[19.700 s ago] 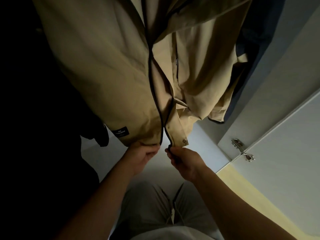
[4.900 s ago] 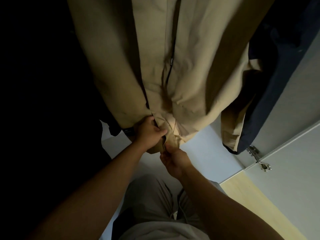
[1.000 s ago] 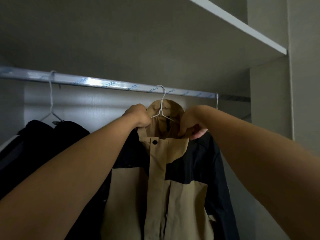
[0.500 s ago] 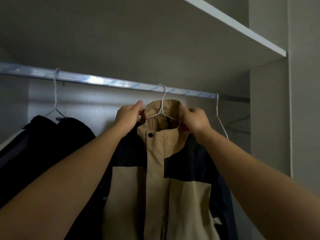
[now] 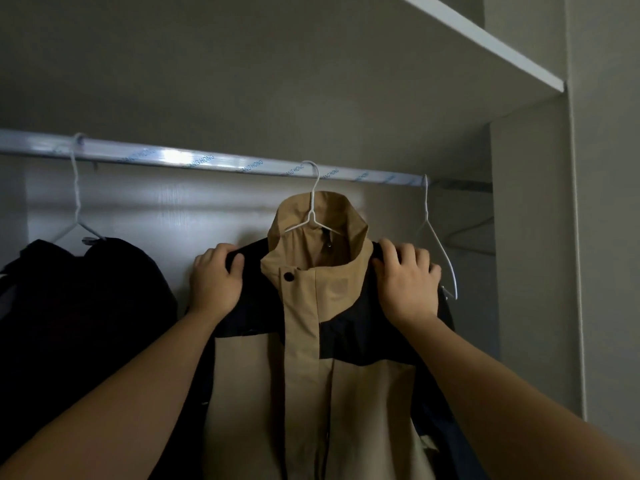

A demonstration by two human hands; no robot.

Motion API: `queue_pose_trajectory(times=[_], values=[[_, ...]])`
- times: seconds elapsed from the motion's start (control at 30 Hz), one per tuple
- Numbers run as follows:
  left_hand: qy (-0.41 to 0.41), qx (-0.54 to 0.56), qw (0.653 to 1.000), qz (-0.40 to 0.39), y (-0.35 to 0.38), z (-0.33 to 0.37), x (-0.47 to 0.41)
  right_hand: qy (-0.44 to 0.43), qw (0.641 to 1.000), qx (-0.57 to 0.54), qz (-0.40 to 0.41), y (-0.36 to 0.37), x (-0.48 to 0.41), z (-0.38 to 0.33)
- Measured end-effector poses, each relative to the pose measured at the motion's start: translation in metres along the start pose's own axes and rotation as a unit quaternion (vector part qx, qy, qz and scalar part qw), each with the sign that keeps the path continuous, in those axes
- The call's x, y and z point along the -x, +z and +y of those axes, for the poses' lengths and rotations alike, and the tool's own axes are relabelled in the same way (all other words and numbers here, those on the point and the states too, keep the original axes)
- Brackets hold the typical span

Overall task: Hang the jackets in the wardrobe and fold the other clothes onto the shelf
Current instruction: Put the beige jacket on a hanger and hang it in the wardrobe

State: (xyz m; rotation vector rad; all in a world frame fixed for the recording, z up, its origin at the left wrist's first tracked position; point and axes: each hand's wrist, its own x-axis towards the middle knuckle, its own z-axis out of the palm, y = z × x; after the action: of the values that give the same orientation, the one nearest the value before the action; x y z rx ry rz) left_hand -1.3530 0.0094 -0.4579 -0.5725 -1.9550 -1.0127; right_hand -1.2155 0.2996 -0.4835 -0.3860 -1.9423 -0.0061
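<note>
A tan and dark navy jacket point(image 5: 311, 368) hangs zipped up on a white wire hanger point(image 5: 313, 209) from the silver wardrobe rail point(image 5: 180, 160). Its tan collar stands up around the hanger neck. My left hand point(image 5: 216, 280) grips the jacket's dark left shoulder, thumb in front and fingers over the top. My right hand point(image 5: 407, 282) lies on the right shoulder with its fingers curled over the top edge.
A black jacket point(image 5: 76, 306) hangs on another white hanger point(image 5: 77, 216) at the left. An empty white hanger point(image 5: 437, 244) hangs just right of my right hand. A white shelf point(image 5: 485, 43) runs overhead, and the wardrobe side wall point(image 5: 533, 258) stands to the right.
Both hands moved outward from the tan collar to the jacket's dark shoulders. The collar now stands free around the hanger neck.
</note>
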Motion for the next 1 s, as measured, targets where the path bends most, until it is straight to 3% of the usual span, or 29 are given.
queue_pose_trajectory(times=[0.13, 0.27, 0.4, 0.63, 0.7, 0.8, 1.0], values=[[0.091, -0.05, 0.994, 0.023, 0.001, -0.009, 0.008, -0.006, 0.999, -0.032, 0.011, -0.002, -0.011, -0.001], [0.163, -0.113, 0.98, 0.025, -0.003, -0.018, 0.004, -0.064, 0.996, -0.036, 0.045, -0.003, -0.018, 0.01], [0.16, -0.108, 0.979, 0.065, -0.002, -0.015, -0.007, -0.046, 0.993, -0.052, 0.1, -0.004, -0.03, 0.006], [0.122, -0.004, 0.992, 0.029, 0.0, -0.007, -0.02, -0.079, 0.988, -0.087, 0.097, -0.006, -0.068, -0.013], [0.083, 0.033, 0.996, 0.009, -0.001, -0.004, -0.03, -0.074, 0.99, -0.106, 0.059, -0.008, -0.081, -0.022], [0.01, 0.065, 0.996, -0.059, -0.005, -0.004, -0.048, -0.03, 0.991, -0.107, -0.078, -0.009, -0.098, -0.027], [-0.119, 0.125, 0.959, -0.224, -0.028, -0.02, -0.076, 0.031, 0.952, -0.122, -0.28, -0.015, -0.116, -0.024]])
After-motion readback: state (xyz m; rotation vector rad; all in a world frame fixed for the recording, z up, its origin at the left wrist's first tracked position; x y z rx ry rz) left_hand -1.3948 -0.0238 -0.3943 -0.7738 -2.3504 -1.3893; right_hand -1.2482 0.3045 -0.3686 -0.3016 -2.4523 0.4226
